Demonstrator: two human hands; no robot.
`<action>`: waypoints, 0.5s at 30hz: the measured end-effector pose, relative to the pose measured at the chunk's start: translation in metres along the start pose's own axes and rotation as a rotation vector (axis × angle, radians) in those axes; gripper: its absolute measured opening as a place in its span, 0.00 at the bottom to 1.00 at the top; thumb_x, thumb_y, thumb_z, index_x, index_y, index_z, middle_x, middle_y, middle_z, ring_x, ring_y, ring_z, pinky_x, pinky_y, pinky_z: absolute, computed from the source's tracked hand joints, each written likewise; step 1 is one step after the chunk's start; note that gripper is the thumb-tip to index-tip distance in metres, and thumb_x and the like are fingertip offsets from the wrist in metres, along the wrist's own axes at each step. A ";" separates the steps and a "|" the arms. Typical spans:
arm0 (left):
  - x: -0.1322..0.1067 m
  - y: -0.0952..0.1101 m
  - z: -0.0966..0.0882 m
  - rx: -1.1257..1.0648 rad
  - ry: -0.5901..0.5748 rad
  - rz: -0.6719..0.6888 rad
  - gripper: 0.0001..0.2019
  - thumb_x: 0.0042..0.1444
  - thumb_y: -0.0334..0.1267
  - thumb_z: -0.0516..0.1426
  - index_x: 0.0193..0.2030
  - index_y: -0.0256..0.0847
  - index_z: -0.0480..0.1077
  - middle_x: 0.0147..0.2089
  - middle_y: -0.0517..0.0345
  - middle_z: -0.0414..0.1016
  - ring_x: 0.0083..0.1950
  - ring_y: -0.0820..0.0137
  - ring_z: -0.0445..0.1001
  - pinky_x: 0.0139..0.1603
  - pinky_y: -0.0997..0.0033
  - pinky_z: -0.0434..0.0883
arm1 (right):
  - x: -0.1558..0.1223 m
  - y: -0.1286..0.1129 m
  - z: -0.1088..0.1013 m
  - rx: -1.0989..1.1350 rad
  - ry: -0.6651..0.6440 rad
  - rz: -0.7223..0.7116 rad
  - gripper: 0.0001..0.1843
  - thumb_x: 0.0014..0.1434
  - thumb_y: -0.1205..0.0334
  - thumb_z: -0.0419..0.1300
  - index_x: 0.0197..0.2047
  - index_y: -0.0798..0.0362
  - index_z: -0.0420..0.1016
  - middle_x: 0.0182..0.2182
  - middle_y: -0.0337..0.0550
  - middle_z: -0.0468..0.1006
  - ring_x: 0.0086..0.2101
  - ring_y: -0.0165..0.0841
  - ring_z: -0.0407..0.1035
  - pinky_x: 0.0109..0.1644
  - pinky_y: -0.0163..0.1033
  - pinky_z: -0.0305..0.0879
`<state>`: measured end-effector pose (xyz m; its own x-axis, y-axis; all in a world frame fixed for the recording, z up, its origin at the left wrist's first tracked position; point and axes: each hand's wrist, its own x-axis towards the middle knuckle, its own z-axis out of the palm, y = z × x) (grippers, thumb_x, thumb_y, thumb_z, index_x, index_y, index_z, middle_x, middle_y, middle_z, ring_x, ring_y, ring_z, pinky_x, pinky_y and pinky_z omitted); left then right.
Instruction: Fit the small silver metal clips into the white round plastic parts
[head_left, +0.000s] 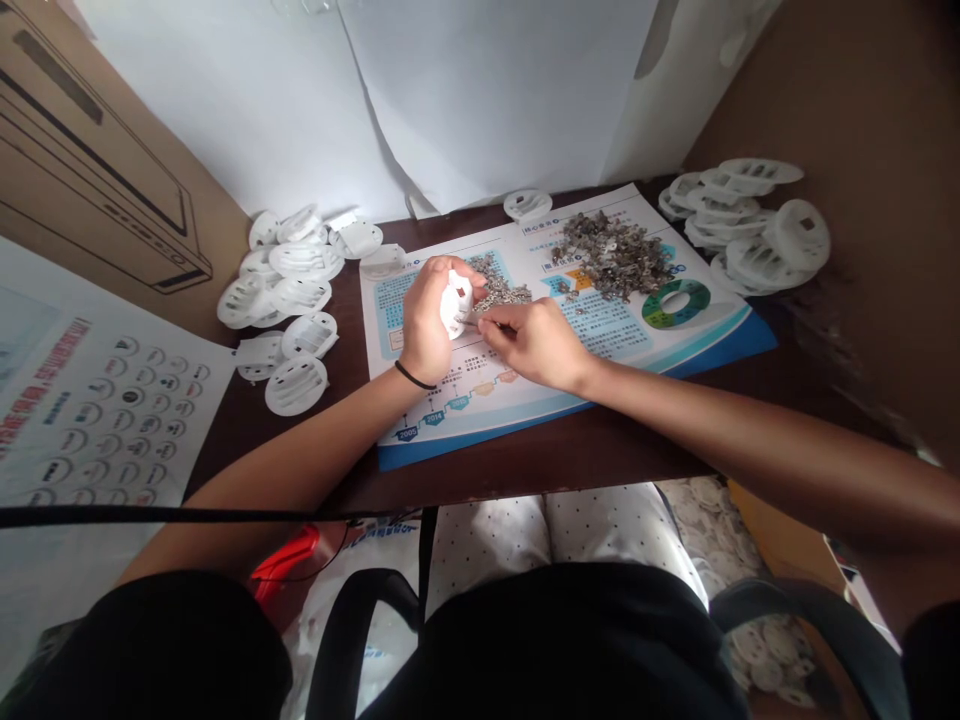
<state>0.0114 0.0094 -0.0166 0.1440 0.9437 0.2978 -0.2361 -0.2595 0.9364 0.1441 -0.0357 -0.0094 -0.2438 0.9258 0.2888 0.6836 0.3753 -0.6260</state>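
My left hand (426,318) is closed around a round white plastic piece (455,306), which is tilted up and has a small square hole. At the lower right edge of that piece, my right hand (541,343) has its fingertips pinched together. Whatever they grip is too small to make out. Just behind the hands lies a small heap of tiny metal parts (504,288), partly hidden by the fingers. A larger pile of small metal pieces (616,255) rests farther right on the printed sheet (540,405).
Similar white plastic pieces (300,258) are heaped at the left of the table, with another stack of white pieces (796,238) at the right. A single white piece (527,206) lies at the back. Cardboard walls (97,130) flank the table; a black cable (187,515) crosses the left front.
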 end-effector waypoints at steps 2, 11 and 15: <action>0.000 0.000 0.000 -0.001 0.000 0.008 0.15 0.62 0.50 0.48 0.32 0.42 0.66 0.35 0.54 0.72 0.34 0.69 0.73 0.37 0.69 0.71 | 0.000 0.001 0.001 0.002 0.005 0.000 0.15 0.61 0.62 0.51 0.27 0.54 0.73 0.20 0.39 0.67 0.23 0.27 0.55 0.32 0.36 0.51; -0.001 -0.003 0.003 -0.011 0.043 0.038 0.16 0.63 0.50 0.48 0.33 0.42 0.65 0.34 0.55 0.72 0.34 0.69 0.75 0.40 0.66 0.73 | 0.000 0.004 0.003 -0.006 0.012 -0.017 0.16 0.62 0.61 0.50 0.24 0.53 0.70 0.19 0.37 0.63 0.23 0.27 0.53 0.32 0.36 0.50; 0.000 -0.003 0.002 -0.024 0.051 0.044 0.16 0.62 0.51 0.48 0.33 0.42 0.66 0.33 0.55 0.73 0.35 0.68 0.75 0.41 0.64 0.73 | -0.001 0.003 0.002 0.001 0.014 -0.009 0.15 0.61 0.61 0.50 0.24 0.53 0.70 0.18 0.36 0.62 0.22 0.27 0.52 0.32 0.36 0.49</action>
<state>0.0139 0.0101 -0.0195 0.0844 0.9408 0.3281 -0.2644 -0.2964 0.9177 0.1450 -0.0348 -0.0134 -0.2405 0.9217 0.3043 0.6808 0.3836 -0.6240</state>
